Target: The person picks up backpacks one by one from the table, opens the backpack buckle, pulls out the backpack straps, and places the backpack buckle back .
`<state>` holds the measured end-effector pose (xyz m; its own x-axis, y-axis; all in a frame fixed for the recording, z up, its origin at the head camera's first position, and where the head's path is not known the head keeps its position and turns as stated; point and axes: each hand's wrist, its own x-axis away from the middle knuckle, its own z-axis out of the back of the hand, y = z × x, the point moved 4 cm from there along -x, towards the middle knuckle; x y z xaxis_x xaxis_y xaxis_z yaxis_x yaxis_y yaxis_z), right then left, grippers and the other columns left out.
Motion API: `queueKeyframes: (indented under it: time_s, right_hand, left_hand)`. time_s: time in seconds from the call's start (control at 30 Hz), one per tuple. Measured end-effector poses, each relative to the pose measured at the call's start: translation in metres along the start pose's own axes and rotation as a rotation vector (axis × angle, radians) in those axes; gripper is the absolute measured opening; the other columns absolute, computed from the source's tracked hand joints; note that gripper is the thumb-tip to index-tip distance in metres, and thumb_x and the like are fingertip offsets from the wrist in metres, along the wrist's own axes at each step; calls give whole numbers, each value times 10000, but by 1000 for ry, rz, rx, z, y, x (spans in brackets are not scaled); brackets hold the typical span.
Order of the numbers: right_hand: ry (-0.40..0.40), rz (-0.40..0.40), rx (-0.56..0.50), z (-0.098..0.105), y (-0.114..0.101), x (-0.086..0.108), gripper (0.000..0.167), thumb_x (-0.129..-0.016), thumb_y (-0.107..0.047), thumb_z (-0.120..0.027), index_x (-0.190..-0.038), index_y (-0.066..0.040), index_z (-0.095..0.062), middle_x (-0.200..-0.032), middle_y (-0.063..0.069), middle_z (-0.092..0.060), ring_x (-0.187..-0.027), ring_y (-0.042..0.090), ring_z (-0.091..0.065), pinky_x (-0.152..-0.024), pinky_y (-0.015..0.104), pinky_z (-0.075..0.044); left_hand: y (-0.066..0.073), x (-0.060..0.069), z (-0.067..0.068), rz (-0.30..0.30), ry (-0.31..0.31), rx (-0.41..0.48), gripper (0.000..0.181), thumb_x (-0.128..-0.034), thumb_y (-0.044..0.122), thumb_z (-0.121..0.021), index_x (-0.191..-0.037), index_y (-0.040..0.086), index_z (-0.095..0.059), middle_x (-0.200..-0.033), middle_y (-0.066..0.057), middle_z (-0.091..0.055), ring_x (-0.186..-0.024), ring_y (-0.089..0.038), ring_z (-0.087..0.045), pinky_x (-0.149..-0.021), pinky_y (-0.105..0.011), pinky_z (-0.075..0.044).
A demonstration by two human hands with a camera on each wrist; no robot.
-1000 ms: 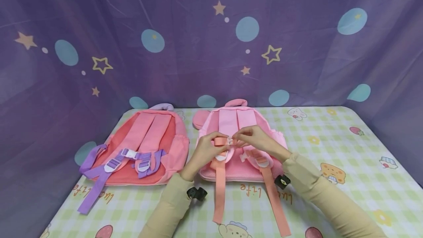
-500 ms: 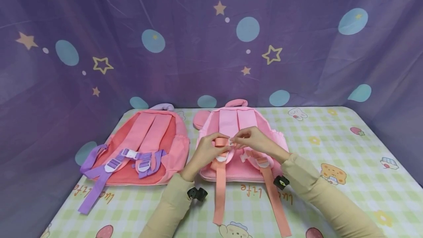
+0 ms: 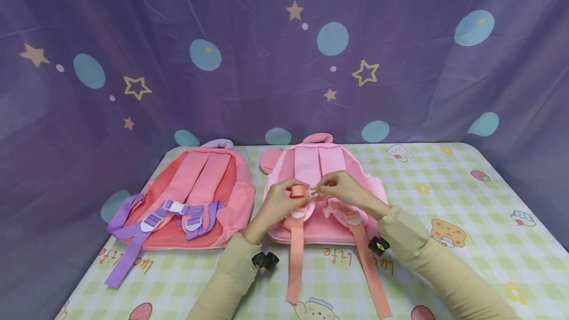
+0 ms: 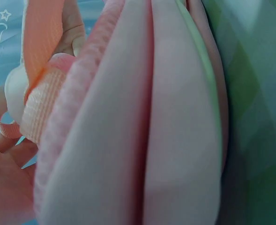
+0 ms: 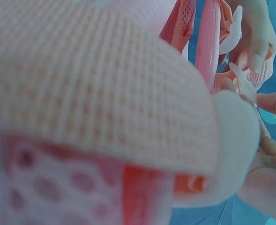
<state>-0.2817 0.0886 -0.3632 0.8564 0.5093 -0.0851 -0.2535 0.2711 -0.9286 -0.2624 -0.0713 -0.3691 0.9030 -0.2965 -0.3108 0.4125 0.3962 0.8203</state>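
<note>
A light pink backpack (image 3: 331, 233) lies on the table with its shoulder straps facing up. Above its left shoulder strap, my left hand (image 3: 282, 201) holds a loop of orange webbing (image 3: 300, 191) between thumb and fingers. My right hand (image 3: 344, 186) pinches a white plastic buckle piece (image 3: 313, 192) at the end of that webbing. In the right wrist view the buckle piece (image 5: 243, 83) sits between the fingertips, partly covered. A second white buckle piece (image 3: 329, 210) lies loose near the right shoulder strap. The left wrist view is mostly filled by the backpack's side (image 4: 128, 122).
To the left lies a coral backpack (image 3: 237, 211) with purple straps (image 3: 129, 258), its white buckle (image 3: 174, 206) joined across. Two orange strap tails (image 3: 295, 265) hang toward the table's front. A checked cloth (image 3: 426, 270) covers the table, and a purple curtain (image 3: 266, 88) stands behind.
The orange webbing loop and its buckle piece have shifted slightly right and turned between my fingers. Both hands stay in nearly the same place; the backpacks have not moved.
</note>
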Motion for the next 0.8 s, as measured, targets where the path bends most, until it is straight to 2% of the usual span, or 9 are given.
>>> queueKeyframes:
  time_s: [0.27, 0.6, 0.8]
  right_hand:
    - [15, 25, -12, 0, 0, 0, 177, -856, -26, -520, -894, 117, -618, -831, 190, -629, -722, 273, -629, -703, 435, -495]
    - [17, 38, 13, 1, 2, 3, 157, -860, -22, -523, -897, 101, -614, -831, 176, -633, -743, 300, -633, -694, 415, -500]
    - [35, 83, 103, 0, 1, 4, 132, -843, -47, -562, -856, 63, -635, -782, 129, -643, -702, 290, -617, -566, 264, -473]
  left_hand:
    - [4, 1, 1, 19, 40, -35, 171, -762, 155, -666, -917, 84, -658, -816, -18, -636, -691, -93, -527, -610, -217, -443]
    - [5, 2, 2, 58, 61, -58, 135, -760, 140, -675, -881, 82, -664, -838, -22, -643, -746, -112, -541, -681, -235, -445]
    - [9, 2, 1, 91, 89, -46, 68, -751, 128, -681, -782, 68, -670, -738, -17, -647, -688, -90, -537, -627, -203, -438]
